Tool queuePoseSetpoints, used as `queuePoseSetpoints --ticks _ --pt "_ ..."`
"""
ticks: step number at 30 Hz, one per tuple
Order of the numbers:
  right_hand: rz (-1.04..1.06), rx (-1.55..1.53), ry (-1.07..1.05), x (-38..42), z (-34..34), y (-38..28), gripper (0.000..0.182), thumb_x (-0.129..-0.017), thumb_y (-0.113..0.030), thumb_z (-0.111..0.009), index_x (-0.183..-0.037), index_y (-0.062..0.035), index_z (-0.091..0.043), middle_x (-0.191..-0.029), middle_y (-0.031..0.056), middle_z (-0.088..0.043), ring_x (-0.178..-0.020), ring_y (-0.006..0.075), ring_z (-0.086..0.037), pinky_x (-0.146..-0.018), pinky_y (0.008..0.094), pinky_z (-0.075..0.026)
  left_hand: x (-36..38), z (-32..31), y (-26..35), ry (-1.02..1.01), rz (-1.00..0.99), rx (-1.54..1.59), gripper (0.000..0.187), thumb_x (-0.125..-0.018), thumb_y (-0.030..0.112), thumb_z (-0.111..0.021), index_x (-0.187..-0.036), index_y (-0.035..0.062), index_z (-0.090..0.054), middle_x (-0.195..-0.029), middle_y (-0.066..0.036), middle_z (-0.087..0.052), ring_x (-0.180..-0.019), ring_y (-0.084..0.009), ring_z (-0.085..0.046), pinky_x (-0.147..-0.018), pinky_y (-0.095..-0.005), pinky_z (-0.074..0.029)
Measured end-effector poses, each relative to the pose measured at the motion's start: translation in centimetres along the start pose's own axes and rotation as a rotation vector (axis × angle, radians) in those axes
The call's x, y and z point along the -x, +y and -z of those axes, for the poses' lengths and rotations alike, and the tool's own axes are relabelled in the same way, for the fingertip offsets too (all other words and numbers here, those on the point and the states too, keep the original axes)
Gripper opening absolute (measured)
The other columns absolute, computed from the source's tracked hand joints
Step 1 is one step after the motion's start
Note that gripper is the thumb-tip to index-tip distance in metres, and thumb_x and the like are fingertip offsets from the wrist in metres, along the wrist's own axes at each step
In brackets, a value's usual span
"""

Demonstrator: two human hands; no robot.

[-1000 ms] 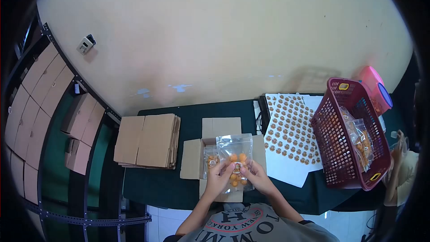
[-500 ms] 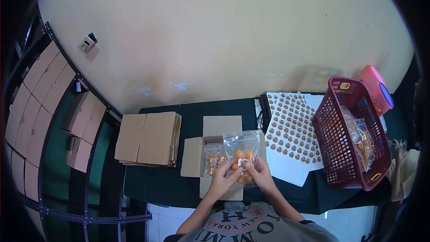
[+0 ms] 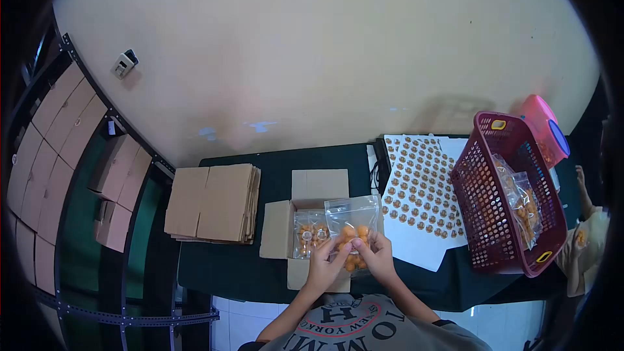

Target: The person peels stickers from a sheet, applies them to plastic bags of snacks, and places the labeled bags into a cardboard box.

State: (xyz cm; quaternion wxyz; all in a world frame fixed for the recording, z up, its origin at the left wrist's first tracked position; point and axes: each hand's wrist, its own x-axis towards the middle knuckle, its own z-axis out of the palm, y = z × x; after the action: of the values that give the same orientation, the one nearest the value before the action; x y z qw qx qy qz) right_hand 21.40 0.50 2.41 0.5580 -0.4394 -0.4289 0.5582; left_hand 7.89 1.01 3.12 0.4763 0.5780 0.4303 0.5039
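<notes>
A clear zip bag (image 3: 351, 210) of round orange snacks is held in front of me by both hands. My left hand (image 3: 324, 265) grips its left side, and my right hand (image 3: 378, 259) grips its right side. Both thumbs meet on the bag's front, over the spot where a round sticker showed a moment ago. Behind and left of the bag stands an open cardboard box (image 3: 277, 227), its flaps folded out. Inside the box lie stickered snack bags (image 3: 311, 234). The held bag covers the box's right part.
Flattened cardboard boxes (image 3: 211, 201) are stacked at the left. Sheets of round stickers (image 3: 422, 188) lie right of the box, beside a maroon basket (image 3: 484, 221) holding snack bags (image 3: 525, 211). A pink container (image 3: 541, 117) stands behind it. Another person (image 3: 585, 247) is at far right. Shelved boxes (image 3: 39, 175) line the left.
My thumbs have come together and now press over the sticker on the bag. The other person's hand at far right has moved up.
</notes>
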Motion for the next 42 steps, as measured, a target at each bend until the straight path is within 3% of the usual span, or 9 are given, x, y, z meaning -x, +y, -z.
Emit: queuePoseSetpoints --ticks 6,10,19,21,25,27,33,37,42 --pt "0.036 -0.074 -0.056 0.1 -0.4 -0.3 0.025 -0.085 -0.021 -0.055 -0.098 0.0003 -0.051 -0.083 0.0015 -0.057 -0.07 0.0041 -0.051 -0.061 0.0194 -0.041 -0.1 1.0 0.3 -0.081 -0.033 -0.088 0.023 -0.08 0.012 -0.06 -0.095 -0.0051 -0.057 -0.081 -0.007 -0.059 -0.076 -0.0097 -0.055 -0.064 -0.0222 -0.043" --pt "0.034 -0.084 -0.072 0.0 -0.8 -0.5 0.025 -0.086 -0.021 -0.054 -0.099 0.0005 -0.051 -0.084 0.0013 -0.056 -0.069 0.0036 -0.05 -0.059 0.019 -0.041 -0.2 0.8 -0.6 -0.045 0.114 0.137 0.023 -0.081 0.013 -0.059 -0.096 -0.0039 -0.057 -0.082 -0.004 -0.059 -0.072 -0.0065 -0.054 -0.062 -0.0202 -0.043" --pt "-0.033 -0.028 -0.144 0.4 -0.5 -0.9 0.027 -0.081 -0.008 -0.059 -0.104 0.0 -0.047 -0.088 0.0012 -0.054 -0.079 0.0071 -0.052 -0.071 0.0214 -0.044 -0.7 0.4 0.9 0.042 0.103 -0.048 0.02 -0.083 0.016 -0.058 -0.086 -0.004 -0.06 -0.073 -0.003 -0.06 -0.068 -0.0052 -0.055 -0.058 -0.0199 -0.044" --pt "-0.007 -0.024 -0.261 0.4 -0.1 -0.5 0.039 -0.08 -0.004 -0.058 -0.115 0.0008 -0.042 -0.103 0.0054 -0.052 -0.095 0.0117 -0.051 -0.081 0.0254 -0.043 -0.8 0.6 1.0 0.075 0.1 -0.019 0.02 -0.083 0.016 -0.058 -0.085 -0.004 -0.06 -0.073 -0.004 -0.061 -0.067 -0.0058 -0.055 -0.057 -0.0204 -0.044" --pt "0.022 -0.03 -0.255 0.4 -0.5 -0.8 0.038 -0.08 -0.003 -0.057 -0.115 0.0014 -0.041 -0.105 0.0061 -0.051 -0.095 0.0111 -0.051 -0.08 0.0246 -0.043 -1.3 1.1 0.8 0.026 0.096 -0.007 0.023 -0.082 0.018 -0.059 -0.088 -0.0045 -0.059 -0.074 -0.005 -0.06 -0.067 -0.0073 -0.056 -0.058 -0.021 -0.045" --pt "0.028 -0.087 -0.138 0.5 -0.8 -0.8 0.018 -0.081 -0.006 -0.058 -0.095 -0.0015 -0.048 -0.088 0.0019 -0.053 -0.083 0.0065 -0.05 -0.071 0.021 -0.043 -1.3 1.2 0.8 0.007 0.063 -0.021 0.025 -0.082 0.019 -0.059 -0.09 -0.0048 -0.059 -0.074 -0.005 -0.06 -0.068 -0.0075 -0.056 -0.059 -0.0212 -0.045" --pt "0.034 0.015 0.035 0.4 0.3 0.2 0.012 -0.086 -0.013 -0.053 -0.085 -0.0014 -0.052 -0.072 -0.0005 -0.055 -0.068 0.0036 -0.051 -0.06 0.0182 -0.041 -0.7 1.4 0.3 -0.253 0.071 -0.007 0.034 -0.082 0.019 -0.06 -0.106 -0.0043 -0.051 -0.097 -0.009 -0.054 -0.085 -0.0111 -0.054 -0.069 -0.0235 -0.046" --pt "0.064 -0.056 0.042 0.7 -0.1 -0.3 0.012 -0.087 -0.013 -0.051 -0.084 -0.0013 -0.052 -0.076 0.0009 -0.056 -0.069 0.0034 -0.051 -0.06 0.0179 -0.041 -0.7 2.0 1.7 -0.346 0.175 0.025 0.038 -0.082 0.018 -0.06 -0.11 -0.0047 -0.048 -0.1 -0.01 -0.053 -0.089 -0.0118 -0.053 -0.071 -0.0241 -0.046" --pt "-0.008 -0.102 0.0 0.6 -0.4 -1.1 0.013 -0.087 -0.014 -0.052 -0.086 -0.0008 -0.053 -0.08 0.0018 -0.057 -0.071 0.0047 -0.052 -0.062 0.0186 -0.042 -0.2 1.8 0.7 -0.251 0.059 0.018 0.034 -0.083 0.014 -0.057 -0.11 -0.0054 -0.048 -0.1 -0.01 -0.055 -0.089 -0.0106 -0.053 -0.073 -0.0227 -0.045"
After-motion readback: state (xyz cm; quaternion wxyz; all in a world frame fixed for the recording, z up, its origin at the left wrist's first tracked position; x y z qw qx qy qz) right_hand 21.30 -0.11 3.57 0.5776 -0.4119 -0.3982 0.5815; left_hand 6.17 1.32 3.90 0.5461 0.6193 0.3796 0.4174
